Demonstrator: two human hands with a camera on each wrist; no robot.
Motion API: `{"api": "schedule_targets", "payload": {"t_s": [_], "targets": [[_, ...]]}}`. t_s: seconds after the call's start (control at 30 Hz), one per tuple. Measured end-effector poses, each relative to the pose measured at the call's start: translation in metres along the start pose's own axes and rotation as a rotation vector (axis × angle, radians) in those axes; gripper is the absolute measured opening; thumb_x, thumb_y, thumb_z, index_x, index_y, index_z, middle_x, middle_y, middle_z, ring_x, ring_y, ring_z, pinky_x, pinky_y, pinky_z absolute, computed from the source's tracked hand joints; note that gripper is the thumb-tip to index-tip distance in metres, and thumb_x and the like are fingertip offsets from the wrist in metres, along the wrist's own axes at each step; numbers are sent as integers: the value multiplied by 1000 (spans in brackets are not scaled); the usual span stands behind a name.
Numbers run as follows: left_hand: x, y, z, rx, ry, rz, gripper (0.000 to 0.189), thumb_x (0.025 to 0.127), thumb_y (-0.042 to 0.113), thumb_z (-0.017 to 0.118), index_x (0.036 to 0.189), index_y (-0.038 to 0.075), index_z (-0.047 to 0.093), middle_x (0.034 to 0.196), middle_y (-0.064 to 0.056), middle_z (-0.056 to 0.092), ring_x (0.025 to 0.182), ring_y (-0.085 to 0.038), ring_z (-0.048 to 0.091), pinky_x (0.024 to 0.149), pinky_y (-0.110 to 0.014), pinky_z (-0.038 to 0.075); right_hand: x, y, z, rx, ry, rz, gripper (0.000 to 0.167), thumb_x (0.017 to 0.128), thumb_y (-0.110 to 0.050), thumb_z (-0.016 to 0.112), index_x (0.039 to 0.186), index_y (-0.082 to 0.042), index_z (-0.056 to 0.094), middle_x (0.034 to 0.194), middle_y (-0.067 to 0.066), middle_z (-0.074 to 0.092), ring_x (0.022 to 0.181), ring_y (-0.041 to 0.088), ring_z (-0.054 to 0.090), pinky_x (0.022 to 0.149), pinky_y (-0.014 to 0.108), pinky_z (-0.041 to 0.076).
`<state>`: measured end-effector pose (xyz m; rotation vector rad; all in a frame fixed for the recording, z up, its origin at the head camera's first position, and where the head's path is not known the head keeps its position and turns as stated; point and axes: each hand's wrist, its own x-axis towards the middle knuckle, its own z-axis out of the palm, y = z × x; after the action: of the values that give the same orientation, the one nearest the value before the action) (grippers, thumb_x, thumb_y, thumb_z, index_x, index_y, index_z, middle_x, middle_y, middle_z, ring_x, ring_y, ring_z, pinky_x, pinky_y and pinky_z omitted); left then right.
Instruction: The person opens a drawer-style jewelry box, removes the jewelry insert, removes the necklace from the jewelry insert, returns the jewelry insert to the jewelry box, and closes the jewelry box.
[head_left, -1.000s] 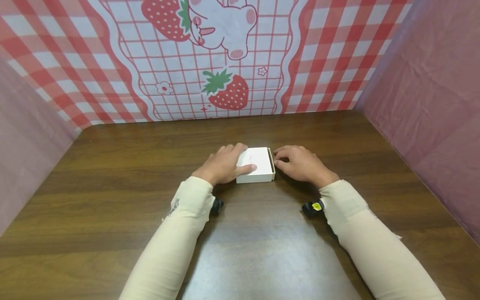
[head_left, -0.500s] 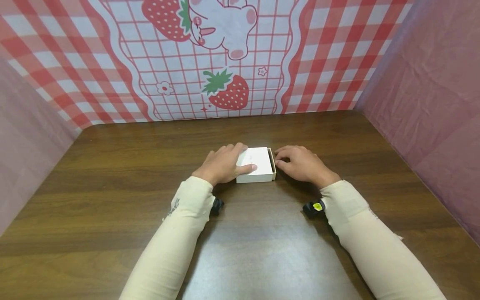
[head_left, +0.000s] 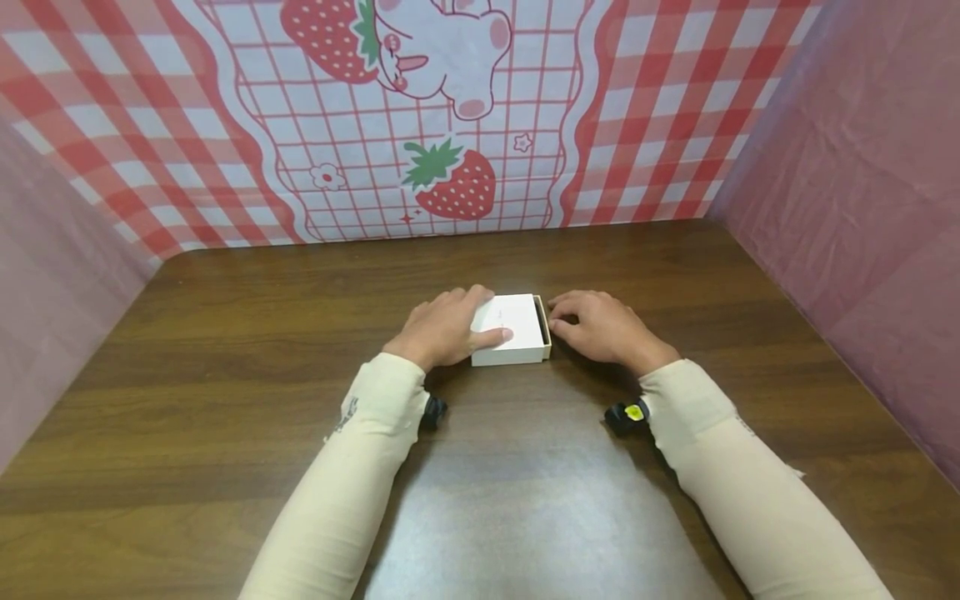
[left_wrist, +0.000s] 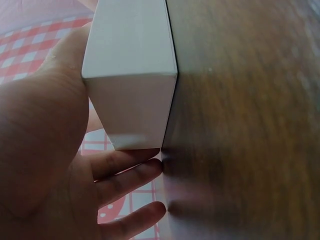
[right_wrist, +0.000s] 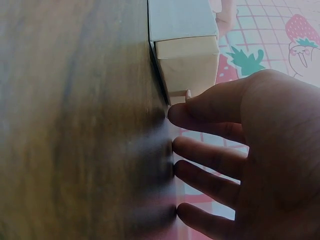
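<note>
A small white sliding box (head_left: 507, 325) lies flat on the table, its cream inner drawer (head_left: 546, 333) protruding slightly from the sleeve's right end. My left hand (head_left: 442, 329) grips the sleeve from the left, thumb across the top and fingers toward the far side. In the left wrist view, the box's plain end (left_wrist: 132, 110) faces the palm. My right hand (head_left: 600, 327) is at the drawer end, thumb and index finger pinching at its edge; the exact contact is partly hidden. Its other fingers (right_wrist: 210, 182) reach down to the table in the right wrist view. The box's contents cannot be seen.
The brown wooden table (head_left: 480, 467) extends around both arms. Behind it hangs a red-and-white checked cloth (head_left: 660, 125) with strawberry prints. Pink cloth (head_left: 862, 208) flanks the table on the right, and similar cloth (head_left: 60, 275) on the left.
The drawer's cream edge shows very slightly more at the sleeve's right end than a second ago. Both hands have barely moved.
</note>
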<state>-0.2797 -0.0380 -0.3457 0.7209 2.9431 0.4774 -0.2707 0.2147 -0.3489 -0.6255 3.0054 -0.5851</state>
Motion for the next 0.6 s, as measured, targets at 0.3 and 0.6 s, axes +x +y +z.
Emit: {"api": "schedule_targets", "payload": {"t_s": [0.3,0.6], "targets": [[1,0,0,-2,0,-2,71,91,68,57,145,23,45,135,-6,56,120,-25,54,95,-51,47,0,0,1,5,4,-5,21,98,-22,61,106,-10,76,135,11,62,126,33,55,103,56,41],[1,-1,1,-22,6,3,71,91,68,57,144,22,46,134,-7,57,120,-25,54,93,-51,47,-2,2,1,5,22,-20,20,97,-21,61,104,-9,77,132,11,64,124,33,57,102,55,43]]}}
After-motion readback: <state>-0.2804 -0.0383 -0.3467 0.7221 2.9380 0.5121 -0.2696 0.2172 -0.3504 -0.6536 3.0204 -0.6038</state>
